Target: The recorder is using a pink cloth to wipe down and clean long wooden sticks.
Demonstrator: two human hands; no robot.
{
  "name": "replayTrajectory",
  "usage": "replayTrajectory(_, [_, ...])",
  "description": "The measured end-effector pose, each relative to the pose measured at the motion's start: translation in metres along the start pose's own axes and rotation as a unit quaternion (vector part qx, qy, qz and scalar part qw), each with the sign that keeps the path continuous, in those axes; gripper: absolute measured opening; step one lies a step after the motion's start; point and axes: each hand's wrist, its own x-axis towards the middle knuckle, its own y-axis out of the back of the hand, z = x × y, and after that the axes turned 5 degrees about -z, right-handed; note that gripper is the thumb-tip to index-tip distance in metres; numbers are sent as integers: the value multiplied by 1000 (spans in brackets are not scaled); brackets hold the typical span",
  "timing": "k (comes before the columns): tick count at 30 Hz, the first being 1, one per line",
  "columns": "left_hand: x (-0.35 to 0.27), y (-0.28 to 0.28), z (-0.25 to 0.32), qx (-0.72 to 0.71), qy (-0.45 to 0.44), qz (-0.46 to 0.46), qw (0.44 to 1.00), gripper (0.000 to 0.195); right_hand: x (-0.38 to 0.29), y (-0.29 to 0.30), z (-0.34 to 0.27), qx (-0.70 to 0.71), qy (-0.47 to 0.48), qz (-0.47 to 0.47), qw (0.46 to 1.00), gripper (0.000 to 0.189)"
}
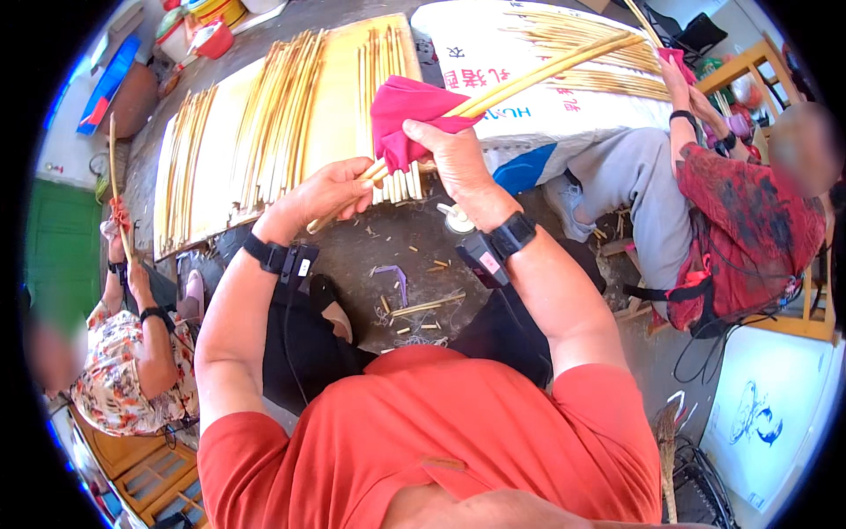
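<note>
My left hand [334, 192] grips the lower ends of a few long pale sticks [548, 71], perhaps bamboo or cane. Around their middle part my right hand [456, 152] holds a bright pink cloth [406, 119], thumb on top. From the cloth the sticks run up to the right, over a white sack with printed writing. Beyond my hands a wooden board [344, 86] bears rows of similar sticks [281, 119]. More thin sticks [588, 40] lie on the white sack [462, 33].
On the left a person in a flowered shirt [125, 377] holds a stick and a cloth; on the right sits another in a red patterned top [747, 218]. Stick offcuts [429, 307] and a purple strip [402, 281] lie on the floor. A broom [666, 449] is at lower right.
</note>
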Motion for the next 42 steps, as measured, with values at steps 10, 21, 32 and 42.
replayTrajectory(10, [17, -18, -18, -10, -68, 211, 975, 19, 1, -18, 31, -57, -7, -2, 998, 12])
replayTrajectory(21, [5, 0, 3, 262, -47, 321, 909, 18, 7, 5, -17, 89, 20, 66, 994, 14])
replayTrajectory(32, [-74, 154, -51, 191, -41, 475, 858, 18, 32, 105, -79, 285, 171, 135, 933, 5])
replayTrajectory(42, [15, -1, 0, 350, -111, 379, 849, 15, 4, -10, -1, -13, 7, -124, 992, 20])
